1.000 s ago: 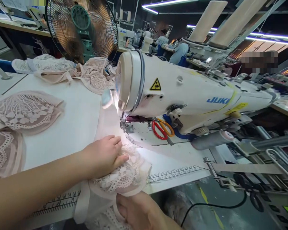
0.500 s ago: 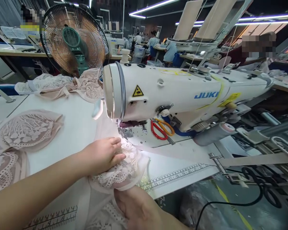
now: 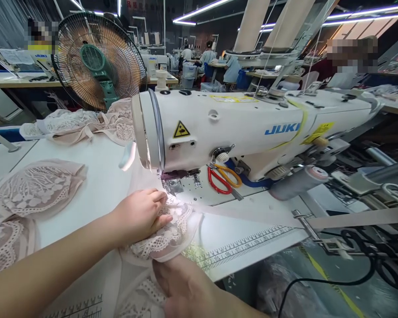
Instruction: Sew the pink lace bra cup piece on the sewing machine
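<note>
Pale pink lace-and-mesh fabric piece [image 3: 172, 234]: advanced toward 11 o'clock, nearer shiny metal presser foot [image 3: 175, 186] | bare left hand [image 3: 137, 216], bare right hand [image 3: 187, 282]: shifted likewise | yellow-green tabletop patch [image 3: 197, 255]: uncovered at fabric's 4 o'clock | white sewing machine [image 3: 232, 126]: displaced in view toward 8 o'clock

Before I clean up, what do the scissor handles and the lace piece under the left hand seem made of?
Scissor handles: probably smooth plastic, evenly red and orange. Lace piece: matte textile, likely synthetic, showing sheer mesh and openwork; fibre uncertain.

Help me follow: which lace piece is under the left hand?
The front piece, right hand at its edge; left pieces and rear pile lie apart.
</note>
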### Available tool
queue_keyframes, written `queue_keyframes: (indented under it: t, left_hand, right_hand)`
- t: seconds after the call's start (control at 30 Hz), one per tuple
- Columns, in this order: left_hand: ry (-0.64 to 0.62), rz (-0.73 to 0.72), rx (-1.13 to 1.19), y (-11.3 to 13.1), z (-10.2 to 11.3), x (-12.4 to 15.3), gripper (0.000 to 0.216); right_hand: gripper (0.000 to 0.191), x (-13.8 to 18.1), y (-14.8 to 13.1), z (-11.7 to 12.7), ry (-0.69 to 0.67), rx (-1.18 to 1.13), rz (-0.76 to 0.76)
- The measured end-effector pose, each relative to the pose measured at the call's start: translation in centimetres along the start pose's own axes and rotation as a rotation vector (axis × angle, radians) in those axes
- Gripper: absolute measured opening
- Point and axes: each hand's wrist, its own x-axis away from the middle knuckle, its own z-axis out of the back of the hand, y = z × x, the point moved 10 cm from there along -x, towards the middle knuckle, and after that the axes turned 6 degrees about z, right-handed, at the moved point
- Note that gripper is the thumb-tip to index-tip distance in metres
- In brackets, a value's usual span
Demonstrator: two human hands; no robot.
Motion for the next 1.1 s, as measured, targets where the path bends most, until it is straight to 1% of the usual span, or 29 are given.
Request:
queue_keyframes:
  t: [0.07,0.17,0.2,0.23,0.3,0.33,0.37,0.43,0.5,0.63,0.73,0.87,0.93,1.0,1.07,1.1]
  left_hand:
    - [-0.009,0.015,-0.010,-0.2,-0.1,-0.1,0.043]
    - [-0.027,0.035,-0.004,-0.2,-0.4,0.1,0.044]
    - [-0.034,0.038,-0.001,-0.2,-0.5,0.1,0.044]
    - [-0.043,0.040,-0.002,-0.1,-0.7,0.2,0.045]
    - [-0.067,0.036,-0.021,0.1,-1.1,0.3,0.048]
    - [-0.080,0.031,-0.038,0.2,-1.3,0.3,0.049]
    - [-0.091,0.024,-0.057,0.3,-1.5,0.3,0.051]
    - [-0.101,0.005,-0.090,0.6,-1.7,0.3,0.055]
    - [-0.088,-0.015,-0.114,0.7,-1.9,0.3,0.059]
    - [-0.016,-0.066,-0.130,0.7,-2.1,0.4,0.062]
    - [0.035,-0.093,-0.123,0.5,-2.3,0.5,0.060]
    - [0.021,-0.089,-0.107,-0.3,-2.8,0.4,0.056]
    - [0.012,-0.106,-0.111,-0.8,-2.7,0.4,0.056]
    - [0.007,-0.134,-0.111,-1.4,-2.4,0.3,0.051]
    - [-0.001,-0.158,-0.100,-2.0,-1.9,0.3,0.046]
    - [-0.004,-0.172,-0.085,-2.2,-1.5,0.4,0.045]
  right_hand:
    - [0.083,-0.2,-0.5,-0.3,-0.007,-0.002,0.006]
    - [0.063,-0.5,-1.0,-0.7,0.012,-0.021,-0.020]
    - [0.060,-0.6,-1.2,-0.9,0.008,-0.023,-0.020]
    - [0.062,-0.7,-1.6,-1.2,-0.003,-0.018,-0.006]
    - [0.072,-1.0,-2.6,-1.9,-0.041,0.007,0.052]
    - [0.074,-1.1,-3.1,-2.2,-0.058,0.023,0.082]
    - [0.073,-1.1,-3.3,-2.4,-0.068,0.037,0.104]
    - [0.064,-1.2,-3.5,-2.5,-0.075,0.049,0.128]
    - [0.060,-1.2,-3.3,-2.4,-0.073,0.051,0.134]
    - [0.067,-1.1,-2.9,-2.1,-0.081,0.049,0.131]
    - [0.068,-1.3,-3.3,-2.5,-0.122,0.069,0.142]
    - [0.068,-1.7,-3.9,-2.9,-0.158,0.108,0.178]
    - [0.069,-2.0,-3.7,-2.9,-0.163,0.110,0.198]
    - [0.072,-2.2,-3.1,-2.6,-0.170,0.136,0.213]
    - [0.079,-2.1,-2.2,-2.0,-0.149,0.213,0.188]
    - [0.083,-2.0,-1.8,-1.6,-0.124,0.292,0.154]
